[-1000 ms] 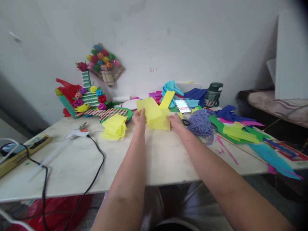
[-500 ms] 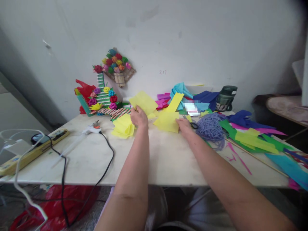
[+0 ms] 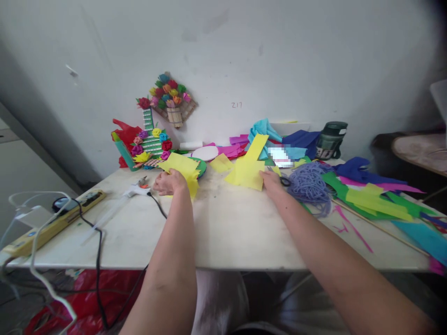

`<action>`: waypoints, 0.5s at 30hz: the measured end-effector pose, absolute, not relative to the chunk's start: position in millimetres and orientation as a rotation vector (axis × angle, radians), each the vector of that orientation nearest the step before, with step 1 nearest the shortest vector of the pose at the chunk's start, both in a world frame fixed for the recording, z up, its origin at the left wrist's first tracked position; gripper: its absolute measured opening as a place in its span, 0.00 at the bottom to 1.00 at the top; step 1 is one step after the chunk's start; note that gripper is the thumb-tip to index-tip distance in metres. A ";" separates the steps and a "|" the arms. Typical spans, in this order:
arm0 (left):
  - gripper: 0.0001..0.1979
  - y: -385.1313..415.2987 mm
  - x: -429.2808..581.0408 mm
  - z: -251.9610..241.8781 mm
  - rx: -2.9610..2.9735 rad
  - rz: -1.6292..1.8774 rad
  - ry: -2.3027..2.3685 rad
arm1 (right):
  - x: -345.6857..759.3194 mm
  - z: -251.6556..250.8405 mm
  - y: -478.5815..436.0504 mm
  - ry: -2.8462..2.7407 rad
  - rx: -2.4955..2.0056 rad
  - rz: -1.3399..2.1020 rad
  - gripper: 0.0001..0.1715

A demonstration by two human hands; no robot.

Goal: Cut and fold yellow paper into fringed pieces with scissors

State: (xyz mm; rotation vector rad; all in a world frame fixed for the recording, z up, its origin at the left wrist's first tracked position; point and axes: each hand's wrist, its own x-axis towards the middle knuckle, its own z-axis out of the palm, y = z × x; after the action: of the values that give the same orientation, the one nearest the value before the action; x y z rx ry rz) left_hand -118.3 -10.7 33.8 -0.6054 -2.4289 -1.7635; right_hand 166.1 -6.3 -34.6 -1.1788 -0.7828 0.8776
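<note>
My left hand (image 3: 170, 182) is closed on a thin yellow crepe paper sheet (image 3: 179, 163), held over other yellow paper (image 3: 192, 182) on the left side of the table. At the centre right, my right hand (image 3: 272, 183) pinches the edge of another yellow crepe paper piece (image 3: 246, 174). Behind that piece, a yellow strip (image 3: 257, 146) slants upward. Scissors (image 3: 285, 181) with dark handles lie right beside my right hand, their blades partly hidden. One loose yellow piece (image 3: 221, 163) rests between the two hands, farther back.
Purple yarn (image 3: 309, 184) lies tangled on the right, near coloured paper (image 3: 377, 204) and a thin stick (image 3: 380, 227). A dark green bottle (image 3: 331, 139) stands behind. On the left are a glue gun (image 3: 136, 190), a power strip (image 3: 59, 223) and a flower-decorated craft (image 3: 152, 139).
My left hand has moved left and slightly down with its yellow sheet, onto the yellow paper there. A white oval and a green round piece now show behind. My right hand has hardly moved.
</note>
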 end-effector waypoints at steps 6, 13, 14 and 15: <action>0.30 -8.3 -120.7 22.9 -0.563 -1.854 -2.546 | 164.6 -29.0 -9.2 -0.670 -1.204 0.907 0.02; 0.26 -10.9 -92.9 40.0 -1.073 -1.717 -1.964 | 164.0 -23.1 -11.4 -0.591 -1.181 0.895 0.04; 0.21 -10.3 -83.6 42.9 -1.225 -1.704 -1.878 | 164.0 -22.8 -11.6 -0.585 -1.183 0.890 0.04; 0.17 -9.0 -73.3 44.7 -1.386 -1.690 -1.832 | 164.1 -22.7 -11.6 -0.578 -1.182 0.888 0.04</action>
State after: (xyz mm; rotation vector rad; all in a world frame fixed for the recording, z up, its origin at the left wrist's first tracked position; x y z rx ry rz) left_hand -73.3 -9.0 44.7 -1.3860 -1.8316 -1.6895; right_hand 164.1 -11.6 -22.7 -1.1817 -0.5783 0.8875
